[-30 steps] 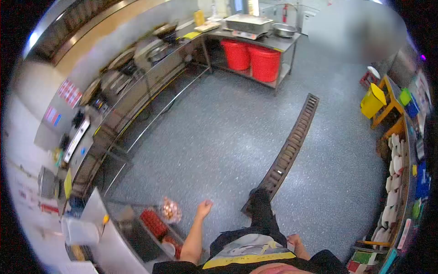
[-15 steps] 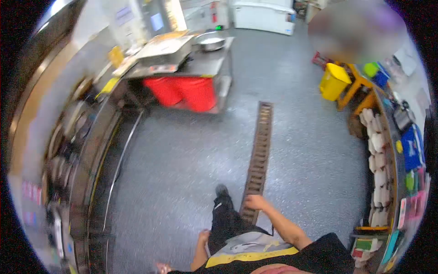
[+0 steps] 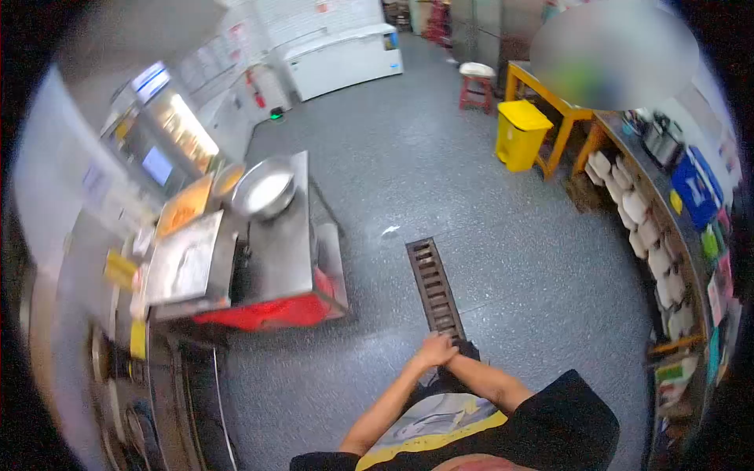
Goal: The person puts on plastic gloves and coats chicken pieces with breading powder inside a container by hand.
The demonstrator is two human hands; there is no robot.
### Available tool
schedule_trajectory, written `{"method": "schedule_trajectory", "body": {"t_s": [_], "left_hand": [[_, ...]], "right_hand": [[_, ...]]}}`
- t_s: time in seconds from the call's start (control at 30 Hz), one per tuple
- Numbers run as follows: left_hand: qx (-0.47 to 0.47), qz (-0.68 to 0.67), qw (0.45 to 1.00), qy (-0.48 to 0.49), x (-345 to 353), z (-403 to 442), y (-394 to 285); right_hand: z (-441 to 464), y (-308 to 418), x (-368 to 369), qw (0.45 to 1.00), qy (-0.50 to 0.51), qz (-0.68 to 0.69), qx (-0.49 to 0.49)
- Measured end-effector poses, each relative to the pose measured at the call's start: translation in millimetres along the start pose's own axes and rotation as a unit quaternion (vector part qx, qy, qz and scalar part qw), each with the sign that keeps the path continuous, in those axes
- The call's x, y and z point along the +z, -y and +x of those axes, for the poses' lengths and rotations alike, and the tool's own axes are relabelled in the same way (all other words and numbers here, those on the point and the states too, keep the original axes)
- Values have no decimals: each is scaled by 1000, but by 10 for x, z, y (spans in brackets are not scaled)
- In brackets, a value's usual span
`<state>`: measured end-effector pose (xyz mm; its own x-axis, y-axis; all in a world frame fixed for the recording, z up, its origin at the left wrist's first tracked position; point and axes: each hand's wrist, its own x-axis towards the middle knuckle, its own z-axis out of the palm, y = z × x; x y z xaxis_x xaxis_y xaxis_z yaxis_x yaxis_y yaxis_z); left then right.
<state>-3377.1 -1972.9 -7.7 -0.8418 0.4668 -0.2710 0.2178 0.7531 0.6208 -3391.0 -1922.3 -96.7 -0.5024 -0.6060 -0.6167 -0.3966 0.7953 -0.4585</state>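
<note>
Both hands meet low in front of my body, over the near end of the floor drain (image 3: 433, 286). My left hand (image 3: 434, 347) is closed over my right hand (image 3: 451, 358), whose fingers are mostly hidden beneath it. No tool or object shows in either hand. Below them are my dark shirt with its grey and yellow print (image 3: 440, 424) and part of a dark trouser leg.
A steel table (image 3: 279, 263) at left holds a metal bowl (image 3: 265, 188) and trays, with red bins (image 3: 275, 312) beneath. Ahead stand a white chest freezer (image 3: 345, 61) and a red stool (image 3: 476, 86). At right are a yellow bin (image 3: 521, 135) and shelves with stacked white containers (image 3: 635, 208).
My hands have come together from apart. The view has moved forward and turned; the steel table now appears closer at left, and more of the freezer and far floor shows.
</note>
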Motion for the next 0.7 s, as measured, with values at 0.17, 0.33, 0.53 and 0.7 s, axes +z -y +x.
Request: {"method": "schedule_trajectory", "body": {"t_s": [0.17,0.33,0.53,0.7], "left_hand": [[55,-33,974,217,-853,1674,-240],[-25,87,967,240,-1442,3817,588],[35,48,993,107,-2986,5018,666],[-4,29,998,50,-3626,6012,1204]], "right_hand": [[708,-1100,-1312,986,-104,101,81],[1368,-2013,-2903,961,-211,159,83],[2010,-2420,-4796,936,-264,229,37],[2885,-2966,-5841,936,-244,253,22]]}}
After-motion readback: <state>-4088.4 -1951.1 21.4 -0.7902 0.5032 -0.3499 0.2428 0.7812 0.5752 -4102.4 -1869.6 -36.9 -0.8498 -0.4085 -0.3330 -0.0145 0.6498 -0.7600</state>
